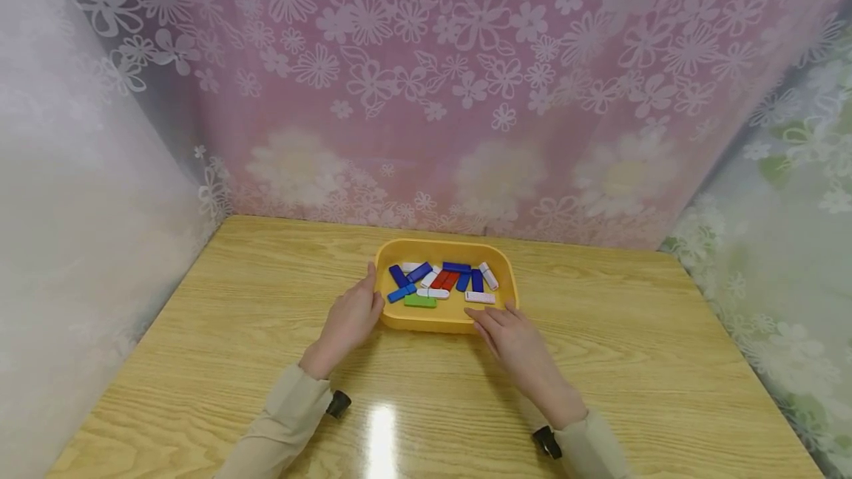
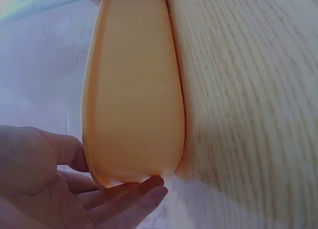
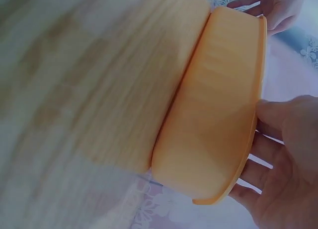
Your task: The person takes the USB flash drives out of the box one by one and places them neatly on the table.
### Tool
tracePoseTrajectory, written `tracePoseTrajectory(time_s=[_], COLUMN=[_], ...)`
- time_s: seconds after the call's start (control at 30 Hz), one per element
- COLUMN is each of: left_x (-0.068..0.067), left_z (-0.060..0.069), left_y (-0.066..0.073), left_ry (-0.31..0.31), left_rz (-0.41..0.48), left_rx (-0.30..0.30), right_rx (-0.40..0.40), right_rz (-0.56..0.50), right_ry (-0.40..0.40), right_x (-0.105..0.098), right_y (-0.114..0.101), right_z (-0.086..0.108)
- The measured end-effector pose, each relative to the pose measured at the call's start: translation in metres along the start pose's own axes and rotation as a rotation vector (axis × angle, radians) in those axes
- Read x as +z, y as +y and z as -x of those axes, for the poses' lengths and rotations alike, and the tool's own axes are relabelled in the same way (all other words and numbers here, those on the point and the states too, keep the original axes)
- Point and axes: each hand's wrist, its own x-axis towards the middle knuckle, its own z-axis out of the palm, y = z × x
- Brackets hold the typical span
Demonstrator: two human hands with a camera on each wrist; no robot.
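A yellow tray (image 1: 426,325) holds several small flat sticks: blue ones, red ones, white ones and a green stick (image 1: 420,301). My left hand (image 1: 350,316) grips the tray's left end; in the left wrist view, the thumb of that hand (image 2: 64,182) is at the rim and its fingers lie along the end wall of the tray (image 2: 134,90). My right hand (image 1: 522,353) holds the near right corner. From the right wrist view, the thumb of this hand (image 3: 288,154) touches the rim of the tray (image 3: 208,105), its fingers reaching over the rim, tips hidden.
The tray rests on a wood-grain table (image 1: 253,301). Behind the table hangs a pink flowered curtain (image 1: 413,131), with pale cloths at the left (image 1: 86,168) and right (image 1: 785,228). Black bands (image 1: 339,404) show at both sleeve cuffs.
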Motion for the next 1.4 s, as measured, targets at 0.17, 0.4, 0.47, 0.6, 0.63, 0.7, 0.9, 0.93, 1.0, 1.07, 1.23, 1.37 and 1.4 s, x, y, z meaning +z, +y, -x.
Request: tracePoseTrajectory(time_s=[0.17,0.4,0.47,0.6,0.63,0.7,0.9,0.93,1.0,1.07,1.23,1.37,1.4], left_x=[0.0,-0.001,-0.002,-0.003,-0.004,-0.005,-0.011,-0.012,-0.013,-0.011,0.002,0.016,0.019], left_z=[0.0,0.002,0.002,0.001,0.001,0.002,-0.004,-0.006,-0.011,-0.016,-0.031,-0.039,-0.041], left_y=[0.001,0.001,0.001,-0.001,-0.001,-0.001,0.009,0.013,0.022,0.03,0.043,0.043,0.042], left_ry=[0.007,0.006,0.006,0.007,0.009,0.018,0.154,0.183,0.222,0.231,0.096,-0.032,-0.052], left_rz=[-0.007,-0.018,-0.019,-0.023,-0.026,-0.027,0.008,0.017,0.03,0.02,-0.085,-0.152,-0.167], left_rx=[0.006,0.008,0.011,0.016,0.016,0.016,0.078,0.097,0.136,0.178,0.263,0.292,0.298], right_rx=[0.038,0.058,0.062,0.068,0.067,0.062,0.058,0.061,0.067,0.068,0.051,0.036,0.034], right_rz=[0.011,0.018,0.019,0.013,0.013,0.016,0.024,0.025,0.03,0.038,0.051,0.048,0.047], right_ry=[-0.058,-0.055,-0.05,-0.027,-0.021,-0.011,0.006,0.006,0.003,-0.001,0.01,0.029,0.032], right_x=[-0.001,0.0,0.001,0.0,0.0,0.0,-0.002,-0.003,-0.004,-0.004,-0.003,-0.002,-0.001], right_y=[-0.003,-0.004,-0.004,-0.005,-0.006,-0.006,-0.007,-0.007,-0.007,-0.007,-0.006,-0.007,-0.007], right_z=[0.001,0.001,0.001,0.0,0.0,-0.001,0.0,0.0,0.001,0.001,0.0,0.0,0.0])
